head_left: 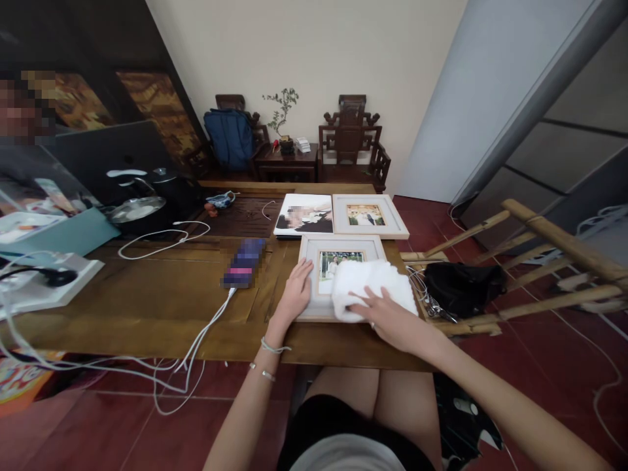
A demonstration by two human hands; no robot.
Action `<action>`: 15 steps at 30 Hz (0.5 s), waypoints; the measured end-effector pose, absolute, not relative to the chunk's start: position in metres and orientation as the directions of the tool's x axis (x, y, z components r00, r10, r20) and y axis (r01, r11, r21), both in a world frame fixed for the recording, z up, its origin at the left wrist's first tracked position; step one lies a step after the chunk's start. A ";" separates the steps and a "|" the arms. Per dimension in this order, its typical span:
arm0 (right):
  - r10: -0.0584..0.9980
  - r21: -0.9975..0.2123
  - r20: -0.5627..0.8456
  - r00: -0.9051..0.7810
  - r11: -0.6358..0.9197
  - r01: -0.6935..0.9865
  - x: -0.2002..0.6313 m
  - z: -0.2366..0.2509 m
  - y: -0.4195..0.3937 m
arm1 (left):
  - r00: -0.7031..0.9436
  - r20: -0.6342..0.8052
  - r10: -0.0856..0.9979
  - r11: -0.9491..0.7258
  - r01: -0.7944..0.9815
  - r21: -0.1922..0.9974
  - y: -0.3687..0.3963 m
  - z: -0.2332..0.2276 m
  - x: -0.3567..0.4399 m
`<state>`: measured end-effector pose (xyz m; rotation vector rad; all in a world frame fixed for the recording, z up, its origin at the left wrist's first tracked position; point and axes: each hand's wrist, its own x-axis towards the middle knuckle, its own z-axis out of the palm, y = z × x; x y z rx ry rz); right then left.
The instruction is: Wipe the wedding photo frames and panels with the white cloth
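Right hand (387, 314) lay flat, fingers spread, pressing a folded white cloth (373, 284) onto the right part of the near picture frame (338, 275); left hand (296, 288) was open, palm down on the frame's left edge, steadying it at the tabletop (161, 294) front edge. Judged mid-wipe: cloth covered the frame's right half, left half bare. Second frame (369, 214) and loose photo print (304, 214) just behind looked untouched.

Cream wall (304, 46), red floor (540, 366), 2 wooden chairs (350, 140).
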<state>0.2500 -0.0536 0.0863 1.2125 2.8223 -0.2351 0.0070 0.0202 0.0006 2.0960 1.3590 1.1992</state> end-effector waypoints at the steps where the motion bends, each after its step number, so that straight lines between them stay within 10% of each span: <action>1: 0.692 -0.158 -0.129 -0.710 0.693 0.704 0.248 0.091 -0.064 | 0.180 0.437 0.881 -0.456 0.564 0.688 0.020 0.001 0.007; 6: 0.644 -0.225 -0.115 -0.756 0.725 0.651 0.224 0.090 -0.050 | 0.200 0.360 0.911 -0.408 0.558 0.723 0.017 0.004 0.005; 15: 0.824 0.008 0.015 -0.567 0.567 0.824 0.177 0.064 0.064 | 0.162 0.417 0.894 -0.441 0.476 0.761 0.010 0.013 0.005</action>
